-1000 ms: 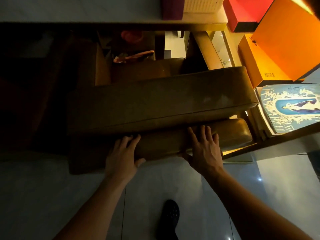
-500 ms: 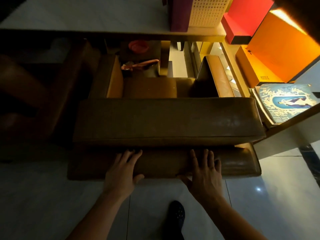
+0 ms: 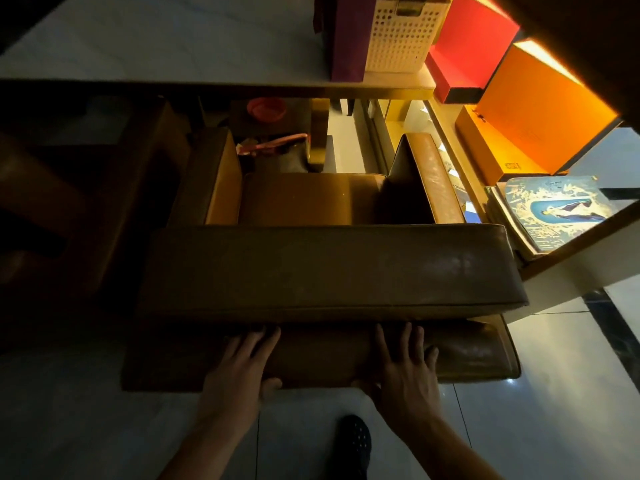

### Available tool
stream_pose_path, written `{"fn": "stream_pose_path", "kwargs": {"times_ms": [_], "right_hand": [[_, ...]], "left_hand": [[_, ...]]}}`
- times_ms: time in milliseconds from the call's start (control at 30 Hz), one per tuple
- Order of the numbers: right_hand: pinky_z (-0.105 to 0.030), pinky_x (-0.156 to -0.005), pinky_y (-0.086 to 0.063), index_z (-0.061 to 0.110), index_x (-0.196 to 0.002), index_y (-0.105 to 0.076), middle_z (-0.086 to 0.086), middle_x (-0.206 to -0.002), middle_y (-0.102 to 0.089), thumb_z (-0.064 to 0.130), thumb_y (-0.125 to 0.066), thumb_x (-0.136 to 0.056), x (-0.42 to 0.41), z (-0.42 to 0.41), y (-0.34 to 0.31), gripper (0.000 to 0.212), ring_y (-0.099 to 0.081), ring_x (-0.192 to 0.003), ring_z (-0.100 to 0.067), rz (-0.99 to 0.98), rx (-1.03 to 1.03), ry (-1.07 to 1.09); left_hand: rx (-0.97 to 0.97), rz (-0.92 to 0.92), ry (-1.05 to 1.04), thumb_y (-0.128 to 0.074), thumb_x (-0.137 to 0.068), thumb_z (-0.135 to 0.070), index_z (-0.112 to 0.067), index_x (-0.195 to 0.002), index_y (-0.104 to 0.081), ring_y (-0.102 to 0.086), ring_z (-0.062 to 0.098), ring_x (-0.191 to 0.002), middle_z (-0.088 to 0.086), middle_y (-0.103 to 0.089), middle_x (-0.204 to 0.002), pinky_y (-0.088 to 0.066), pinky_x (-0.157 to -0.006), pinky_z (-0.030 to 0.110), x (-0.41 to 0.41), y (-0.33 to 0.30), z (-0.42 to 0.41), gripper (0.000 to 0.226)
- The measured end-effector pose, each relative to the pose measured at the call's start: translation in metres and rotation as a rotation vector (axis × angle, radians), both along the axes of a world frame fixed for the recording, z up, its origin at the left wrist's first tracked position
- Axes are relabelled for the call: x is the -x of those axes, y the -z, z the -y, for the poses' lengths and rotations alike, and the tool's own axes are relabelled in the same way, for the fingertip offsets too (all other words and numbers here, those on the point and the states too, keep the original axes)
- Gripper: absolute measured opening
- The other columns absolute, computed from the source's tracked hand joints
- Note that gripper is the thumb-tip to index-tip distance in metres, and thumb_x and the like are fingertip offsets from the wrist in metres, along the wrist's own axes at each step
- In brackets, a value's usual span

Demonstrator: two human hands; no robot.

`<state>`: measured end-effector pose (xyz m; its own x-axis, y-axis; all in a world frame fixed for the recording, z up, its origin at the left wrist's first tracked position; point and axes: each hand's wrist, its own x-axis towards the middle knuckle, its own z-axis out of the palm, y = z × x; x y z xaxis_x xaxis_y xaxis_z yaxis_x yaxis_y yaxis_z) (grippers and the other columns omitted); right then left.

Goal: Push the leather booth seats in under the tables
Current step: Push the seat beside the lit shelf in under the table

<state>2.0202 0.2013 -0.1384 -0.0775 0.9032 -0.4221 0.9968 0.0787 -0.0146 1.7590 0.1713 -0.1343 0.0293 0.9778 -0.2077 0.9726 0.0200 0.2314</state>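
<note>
A brown leather booth seat (image 3: pixel 329 268) stands below me, its thick backrest nearest and its cushion (image 3: pixel 311 199) reaching in under the pale table (image 3: pixel 156 46). My left hand (image 3: pixel 239 372) lies flat, fingers spread, on the seat's lower back panel, left of centre. Flat against the same panel, right of centre, is my right hand (image 3: pixel 405 372). Neither hand grips anything. The table edge hides the front of the seat.
A purple bag (image 3: pixel 346 36) and a white perforated basket (image 3: pixel 401 32) stand on the table. Red (image 3: pixel 471 46) and orange boxes (image 3: pixel 540 109) and a blue printed cover (image 3: pixel 554 209) lie on a shelf at right. A dark shoe (image 3: pixel 353 445) rests on the glossy tile floor.
The seat has straightened from a tilted angle to square with the table. Both hands stay pressed on its lower back panel. More of the cushion and armrests shows now.
</note>
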Motion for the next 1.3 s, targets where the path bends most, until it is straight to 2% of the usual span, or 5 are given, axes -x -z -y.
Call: {"fn": "stream_pose_path", "kwargs": {"times_ms": [100,300,533,800,1300], "right_hand": [[-0.066,-0.117,-0.009,0.027,-0.156,0.012,-0.029,-0.161,0.010,0.082,-0.037,-0.083,-0.005,-0.024,-0.006,0.104,0.009,-0.147,-0.050,0.019,-0.011,-0.020],[-0.065,-0.117,-0.013,0.029,-0.157,0.006,-0.027,-0.162,0.002,0.083,-0.041,-0.081,-0.008,-0.081,-0.005,0.104,0.001,-0.148,-0.047,0.006,-0.084,-0.052],[-0.062,-0.112,-0.026,0.026,-0.158,-0.007,-0.030,-0.159,-0.013,0.084,-0.040,-0.079,-0.005,-0.140,-0.005,0.103,-0.012,-0.146,-0.049,0.008,-0.168,-0.079],[-0.062,-0.112,-0.028,0.029,-0.157,-0.007,-0.028,-0.160,-0.013,0.087,-0.042,-0.076,0.002,-0.189,0.004,0.106,-0.013,-0.146,-0.048,0.011,-0.202,-0.086],[-0.063,-0.112,-0.028,0.027,-0.156,-0.010,-0.028,-0.159,-0.016,0.086,-0.044,-0.076,0.001,-0.195,0.008,0.105,-0.014,-0.146,-0.048,-0.004,-0.237,-0.075]], "left_hand": [[-0.007,0.005,-0.020,-0.063,-0.084,-0.053,-0.041,-0.151,-0.020,-0.029,0.019,-0.136,-0.015,-0.032,-0.150,-0.047,-0.098,0.039,-0.004,0.003,-0.022,0.081],[-0.024,-0.014,-0.040,-0.067,-0.084,-0.048,-0.035,-0.151,-0.025,-0.024,0.025,-0.139,-0.007,-0.034,-0.152,-0.034,-0.111,0.043,-0.006,0.011,-0.078,0.080],[-0.035,-0.008,-0.046,-0.066,-0.086,-0.046,-0.034,-0.152,-0.024,-0.022,0.023,-0.139,-0.006,-0.030,-0.152,-0.030,-0.113,0.042,-0.005,0.006,-0.139,0.079],[-0.065,-0.033,-0.060,-0.068,-0.085,-0.043,-0.032,-0.151,-0.026,-0.026,0.026,-0.137,-0.003,-0.032,-0.150,-0.035,-0.108,0.044,0.001,0.009,-0.185,0.079],[-0.086,-0.015,-0.112,-0.067,-0.088,-0.040,-0.031,-0.151,-0.024,-0.024,0.026,-0.140,0.000,-0.032,-0.151,-0.031,-0.113,0.047,-0.006,0.011,-0.186,0.078]]}}
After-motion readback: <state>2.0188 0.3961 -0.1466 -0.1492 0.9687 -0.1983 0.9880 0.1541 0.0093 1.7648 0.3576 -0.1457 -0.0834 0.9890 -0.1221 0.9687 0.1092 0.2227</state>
